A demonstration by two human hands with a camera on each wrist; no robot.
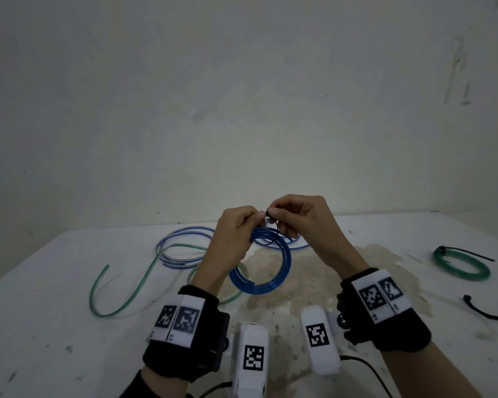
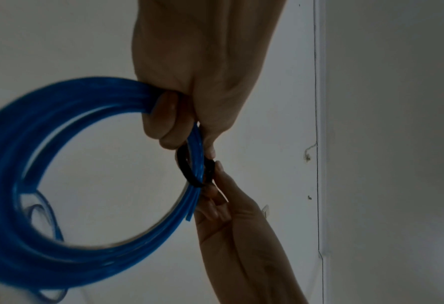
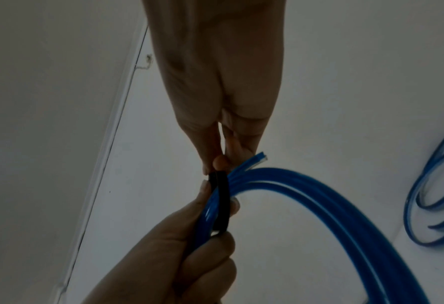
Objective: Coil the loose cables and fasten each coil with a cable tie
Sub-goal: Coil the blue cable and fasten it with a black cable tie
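A coil of blue cable [image 1: 259,271] hangs in the air above the white table [image 1: 69,326]. My left hand [image 1: 237,225] grips the coil's top, fingers curled round the strands [image 2: 168,115]. A black cable tie [image 2: 189,170] loops around the blue strands just past that grip. My right hand [image 1: 293,216] pinches the tie [image 3: 219,197] between thumb and fingertips at the coil's top. In the head view the tie [image 1: 269,216] shows as a small dark loop between both hands. The tie's tail is hidden.
Loose pale-blue cable [image 1: 181,245] and a loose green cable [image 1: 112,285] lie on the table to the left. A green coil [image 1: 460,262] fastened with a black tie lies at the right, and a spare black tie [image 1: 486,308] lies nearer me.
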